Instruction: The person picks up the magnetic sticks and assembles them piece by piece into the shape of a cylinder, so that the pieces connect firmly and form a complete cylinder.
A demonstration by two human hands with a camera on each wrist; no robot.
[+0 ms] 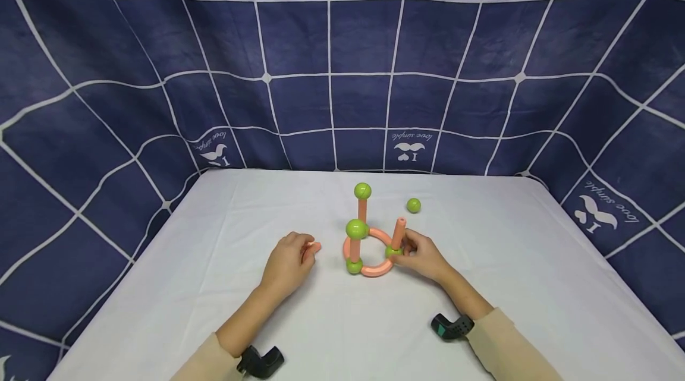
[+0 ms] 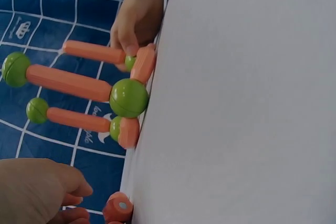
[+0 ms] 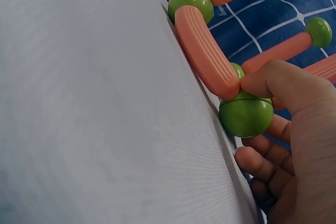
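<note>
A ring of curved orange rods (image 1: 376, 271) joined by green balls lies on the table, with straight orange rods standing up from it. Two of these uprights carry a green ball (image 1: 362, 191) on top; the right-hand orange rod (image 1: 398, 232) is bare at its tip and leans slightly. My right hand (image 1: 423, 255) pinches the green ball (image 3: 247, 114) at that rod's foot, thumb on its near side. To the left of the ring, my left hand (image 1: 289, 262) hovers low with loosely bent fingers beside a loose orange piece (image 2: 118, 208). A gap shows between them in the left wrist view.
Behind the ring, to the right, a loose green ball (image 1: 414, 205) sits on the white-covered table (image 1: 257, 202). A dark blue curtain (image 1: 358, 101) with white lines hangs along the table's back and sides.
</note>
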